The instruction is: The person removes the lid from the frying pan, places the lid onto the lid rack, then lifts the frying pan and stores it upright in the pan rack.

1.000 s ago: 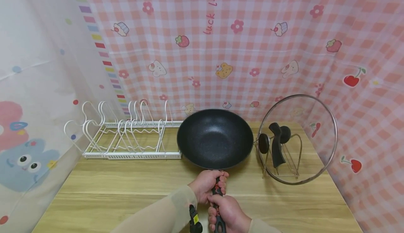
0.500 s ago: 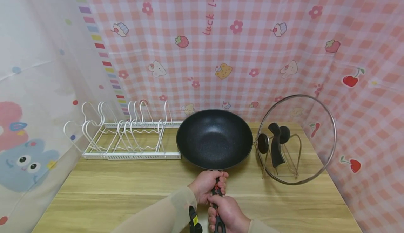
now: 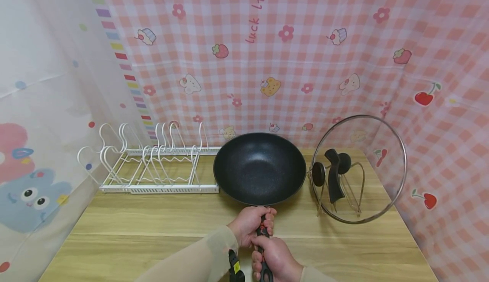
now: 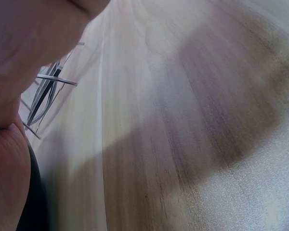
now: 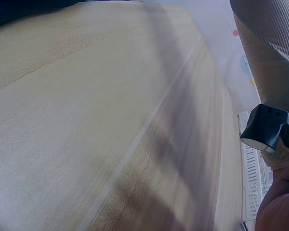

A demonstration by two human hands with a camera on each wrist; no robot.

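A black wok [image 3: 260, 169] is at the middle of the table, its handle [image 3: 263, 230] pointing toward me. My left hand [image 3: 250, 226] grips this handle just below the pan. Lower on the handle, near its end loop, my right hand [image 3: 276, 257] holds it with curled fingers. The wok's inside is bare. In the left wrist view, parts of the left hand [image 4: 14, 120] fill the left side, and the wok's shadow falls on the wood. The right wrist view shows the left sleeve [image 5: 265, 53] with its wrist camera and part of a hand at lower right.
Left of the wok stands a white wire rack [image 3: 160, 167] with upright dividers. On the right, a glass lid [image 3: 406, 163] with a metal rim leans upright in a small wire stand [image 3: 362, 188]; black knob and handle pieces show there. Patterned cloth [image 3: 244, 53] hangs behind the wooden table [image 3: 133, 227].
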